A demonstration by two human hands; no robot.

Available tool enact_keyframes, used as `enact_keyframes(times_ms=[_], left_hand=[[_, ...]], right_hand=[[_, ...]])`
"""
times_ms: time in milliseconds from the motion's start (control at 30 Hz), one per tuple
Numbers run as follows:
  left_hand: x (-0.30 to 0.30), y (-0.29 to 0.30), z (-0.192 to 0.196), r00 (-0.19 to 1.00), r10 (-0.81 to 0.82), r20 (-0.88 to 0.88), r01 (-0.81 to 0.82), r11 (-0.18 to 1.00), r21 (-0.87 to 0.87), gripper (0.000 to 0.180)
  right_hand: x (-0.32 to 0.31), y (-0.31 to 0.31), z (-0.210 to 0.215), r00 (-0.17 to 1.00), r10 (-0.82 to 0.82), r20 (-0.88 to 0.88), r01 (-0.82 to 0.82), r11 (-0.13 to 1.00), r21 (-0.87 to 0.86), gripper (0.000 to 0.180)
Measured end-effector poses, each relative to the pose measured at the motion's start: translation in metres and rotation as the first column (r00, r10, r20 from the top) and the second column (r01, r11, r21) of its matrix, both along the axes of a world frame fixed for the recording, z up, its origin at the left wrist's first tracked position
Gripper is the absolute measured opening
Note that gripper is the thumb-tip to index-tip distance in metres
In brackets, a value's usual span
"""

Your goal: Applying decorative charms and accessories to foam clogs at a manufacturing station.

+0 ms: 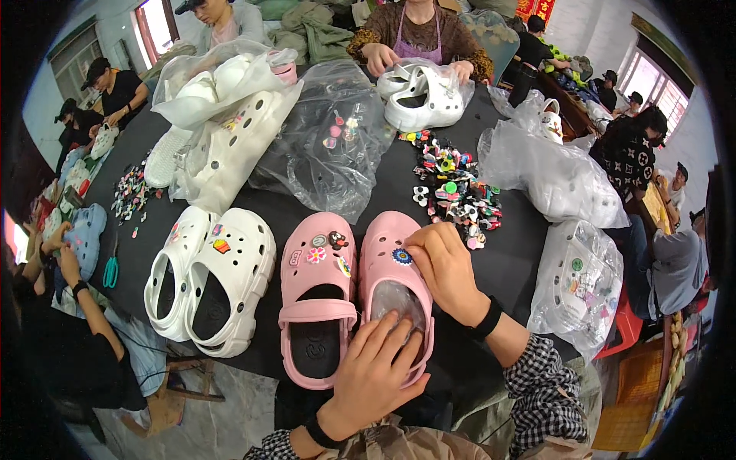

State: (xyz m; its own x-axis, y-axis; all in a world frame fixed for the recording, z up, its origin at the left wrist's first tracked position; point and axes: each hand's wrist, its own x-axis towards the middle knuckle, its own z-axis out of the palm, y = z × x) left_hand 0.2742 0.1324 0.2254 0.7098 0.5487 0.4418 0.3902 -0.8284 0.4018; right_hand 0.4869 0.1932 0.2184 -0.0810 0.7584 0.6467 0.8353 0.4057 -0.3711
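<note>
A pair of pink clogs lies in front of me, toes pointing away. The left pink clog carries several charms on its toe, and its strap lies across the opening. On the right pink clog sits a blue flower-shaped charm. My right hand pinches at the toe just beside that charm; whatever its fingertips hold is hidden. With fingers stretched and apart, my left hand reaches into the same clog's opening, touching crumpled clear plastic inside.
White clogs with charms stand to the left, near teal-handled scissors. Piles of loose charms lie farther back. Bagged clogs are at right, and clear bags lie mid-table. A co-worker handles white clogs opposite.
</note>
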Motion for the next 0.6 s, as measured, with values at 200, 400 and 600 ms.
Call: enact_keyframes(times_ms=[200,400,600], left_hand=[[0.0,0.002,0.001,1.0,-0.008,0.0,0.008,1.0,0.007,0.054],[-0.001,0.001,0.0,1.0,-0.003,-0.023,0.004,1.0,0.019,0.055],[0.002,-0.001,0.0,1.0,-0.024,-0.001,0.024,0.999,0.03,0.057]], right_hand=[[-0.005,-0.01,0.002,0.983,-0.043,-0.18,0.025,0.994,-0.103,0.025],[0.015,0.013,0.009,0.986,-0.142,-0.091,0.136,0.988,-0.071,0.028],[0.08,0.044,0.026,0.967,-0.224,0.124,0.241,0.959,-0.151,0.025]])
